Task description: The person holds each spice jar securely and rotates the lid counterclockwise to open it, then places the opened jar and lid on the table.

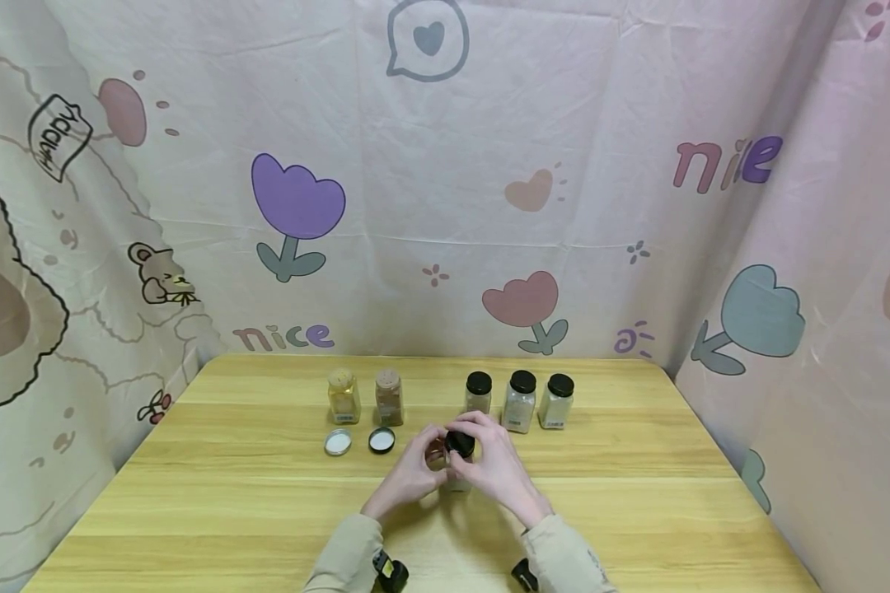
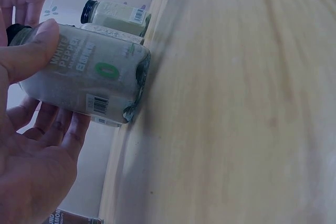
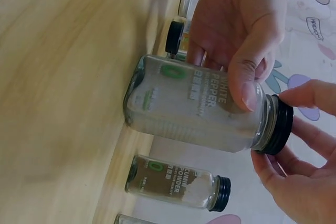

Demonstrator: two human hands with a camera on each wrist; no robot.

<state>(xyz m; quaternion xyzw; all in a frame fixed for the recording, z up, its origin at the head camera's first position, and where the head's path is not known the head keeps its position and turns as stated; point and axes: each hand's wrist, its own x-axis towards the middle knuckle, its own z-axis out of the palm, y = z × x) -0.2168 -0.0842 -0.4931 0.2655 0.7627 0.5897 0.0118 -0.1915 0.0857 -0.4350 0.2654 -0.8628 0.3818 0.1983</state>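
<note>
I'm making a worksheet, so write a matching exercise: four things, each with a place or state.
1. clear glass white pepper jar
2. clear glass yellow-powder jar
3. round black-rimmed lid
4. clear glass cream-powder jar

A. flat, white inside up
B. capped, rightmost jar
C. in the left hand
D. uncapped, leftmost jar

Pairs: 1C; 2D; 3A; 4B

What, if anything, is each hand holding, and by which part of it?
Both hold the white pepper jar: the left hand grips its body, the right hand its black lid.
</note>
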